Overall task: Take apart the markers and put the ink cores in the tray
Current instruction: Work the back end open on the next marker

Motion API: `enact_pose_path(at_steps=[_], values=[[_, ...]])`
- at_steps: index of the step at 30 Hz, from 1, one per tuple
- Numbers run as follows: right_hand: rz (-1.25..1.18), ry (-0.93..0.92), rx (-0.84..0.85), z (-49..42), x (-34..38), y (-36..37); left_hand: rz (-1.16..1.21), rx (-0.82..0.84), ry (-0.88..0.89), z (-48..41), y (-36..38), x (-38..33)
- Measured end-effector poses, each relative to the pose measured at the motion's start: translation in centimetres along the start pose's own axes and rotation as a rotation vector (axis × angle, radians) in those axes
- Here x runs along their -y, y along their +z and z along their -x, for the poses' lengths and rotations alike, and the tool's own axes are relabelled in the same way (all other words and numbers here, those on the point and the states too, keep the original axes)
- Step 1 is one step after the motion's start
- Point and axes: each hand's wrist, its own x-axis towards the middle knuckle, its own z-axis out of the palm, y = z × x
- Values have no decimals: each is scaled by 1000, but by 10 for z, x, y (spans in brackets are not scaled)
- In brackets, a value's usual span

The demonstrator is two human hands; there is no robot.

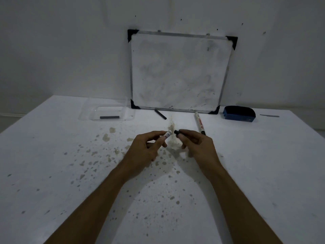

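Observation:
My left hand [148,146] grips a white marker barrel [168,134], its end poking out toward the right. My right hand [195,143] holds a black marker piece [177,132], a small gap apart from the barrel; most of it is hidden in my fingers. A clear plastic tray [84,115] stands at the back left with one dark ink core [109,117] lying in it. A second white marker [200,123] lies on the table just beyond my right hand. A loose black piece [160,114] lies by the whiteboard's lower edge.
A small whiteboard [179,71] leans against the wall at the back. A blue eraser [239,113] sits to its right, with a thin grey strip [269,116] further right. The white table [52,173] is speckled with brownish stains around my hands.

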Motion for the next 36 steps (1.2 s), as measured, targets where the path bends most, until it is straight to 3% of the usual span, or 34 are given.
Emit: enact_pose_path(at_steps=[4,9,18,26,36], values=[[-236,64,7,-2,1,-1,62,31,-52,1,1,2],[-232,86,143,-3,-1,1,77,99,-58,1,-1,3],[-314,120,157,-5,-3,2,108,152,-39,2,-6,0],[34,-175,69,-2,-2,0,74,97,-55,-1,-3,6],[-7,-136,169,5,6,1,145,160,-27,0,-10,6]])
